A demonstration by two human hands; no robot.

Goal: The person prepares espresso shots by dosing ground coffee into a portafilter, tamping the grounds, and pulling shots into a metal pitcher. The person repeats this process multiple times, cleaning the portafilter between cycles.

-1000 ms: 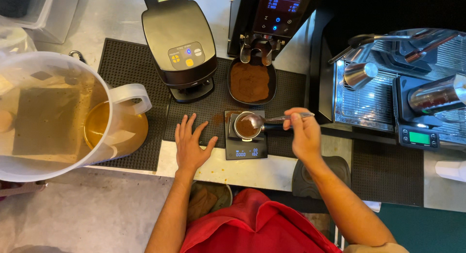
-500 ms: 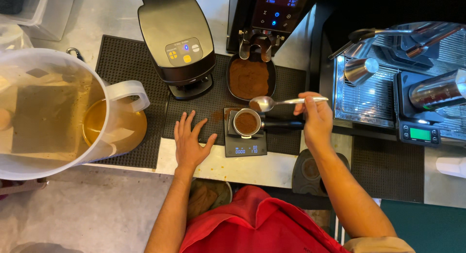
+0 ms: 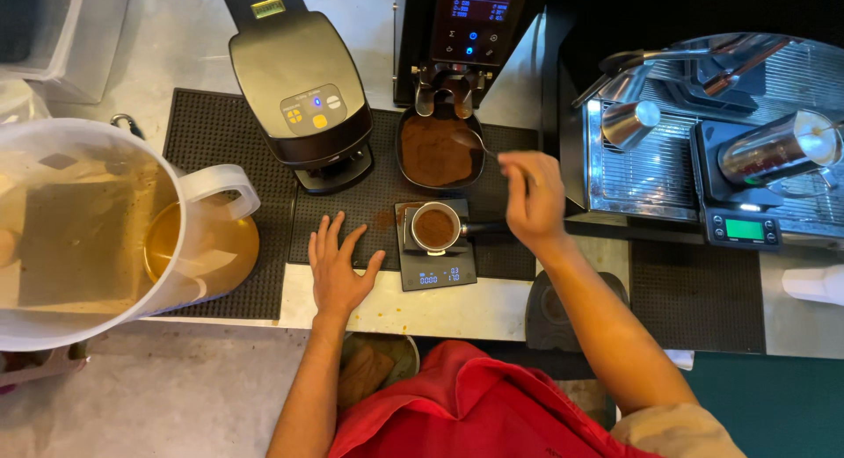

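Far left: a large translucent plastic pitcher with a white handle sits at the counter edge, beside a round amber bowl on the black ribbed rubber mat.
Back left: a dark grey boxy machine with small coloured buttons stands on the mat.
Your left hand: flat on the mat's front edge, fingers spread wide, holding nothing, just beside the scale.
Centre: a small black digital scale carries a steel portafilter basket filled with brown ground coffee, its dark handle pointing right.
Behind it: a dark oval tray of loose coffee grounds sits under the black grinder with a lit display.
Your right hand: fingers closed around the handle of a metal spoon, its bowl over the tray of grounds.
Risk: a tilt of the spoon between tray and basket would likely scatter grounds on the mat; some already lie beside the scale.
Risk: your wrist is near the basket's handle, so a nudge could tip it or skew the reading.
Right: a steel espresso machine drip tray holds a steel milk jug.
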